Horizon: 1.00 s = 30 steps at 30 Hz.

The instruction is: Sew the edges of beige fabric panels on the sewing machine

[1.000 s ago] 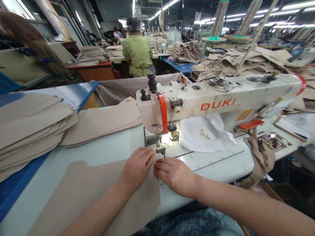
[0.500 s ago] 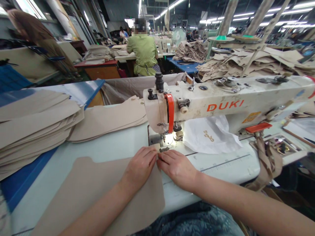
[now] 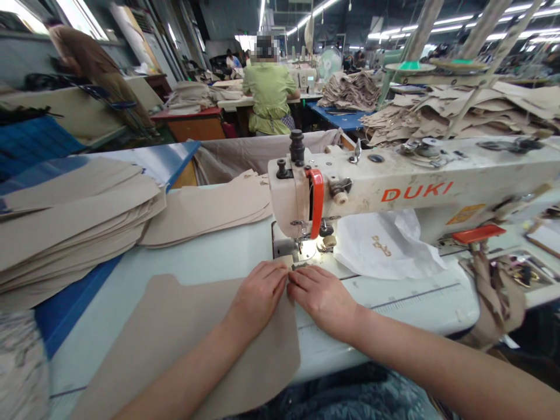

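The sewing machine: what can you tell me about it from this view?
The sewing machine is an off-white, scuffed industrial model, metal-looking, with orange DUKI lettering along its arm. Its head carries an orange guard and black knobs on top, and a small light shines on the needle area. It stands on a pale table, with beige fabric reaching its foot.

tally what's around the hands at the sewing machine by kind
hands: 2 (left hand, right hand)
sewing machine: 1
single beige cut panel: 1
piles of beige cut panels: 2
white crumpled sheet: 1
total: 7
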Motion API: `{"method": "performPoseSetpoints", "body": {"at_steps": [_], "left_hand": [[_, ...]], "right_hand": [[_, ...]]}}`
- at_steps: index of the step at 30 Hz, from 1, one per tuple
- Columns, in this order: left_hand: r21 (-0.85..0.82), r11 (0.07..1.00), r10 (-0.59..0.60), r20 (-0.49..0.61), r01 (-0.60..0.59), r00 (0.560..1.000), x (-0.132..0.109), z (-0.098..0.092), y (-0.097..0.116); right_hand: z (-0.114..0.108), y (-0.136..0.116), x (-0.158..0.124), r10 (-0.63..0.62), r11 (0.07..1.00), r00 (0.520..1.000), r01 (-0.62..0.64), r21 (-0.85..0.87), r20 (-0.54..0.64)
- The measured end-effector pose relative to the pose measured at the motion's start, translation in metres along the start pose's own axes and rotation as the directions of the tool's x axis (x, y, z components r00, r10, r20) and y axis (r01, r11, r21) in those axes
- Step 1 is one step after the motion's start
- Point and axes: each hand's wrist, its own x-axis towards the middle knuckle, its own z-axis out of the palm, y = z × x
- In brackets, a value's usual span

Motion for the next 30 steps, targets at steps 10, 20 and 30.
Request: {"method": "performPoseSetpoints", "body": {"at_steps": [10, 20, 30], "left_hand": [[0.064, 0.997, 0.034, -0.031, -0.032, 0.999, 0.027, 0.022, -0.005], [0.009, 1.000, -0.009, -0.022, 0.009, 1.000, 0.043, 0.024, -0.010], [-0.002, 1.000, -0.021, -0.040, 0.021, 0.999, 0.042, 0.025, -0.013]], "right_hand": [[-0.005, 0.035, 0.000, 0.016, 0.998, 0.997, -0.012, -0.057, 0.069], [-0.005, 0.046, 0.005, 0.055, 0.996, 0.996, -0.050, -0.070, 0.074], [-0.001, 0.046, 0.004, 0.071, 0.997, 0.996, -0.068, -0.046, 0.061]]}}
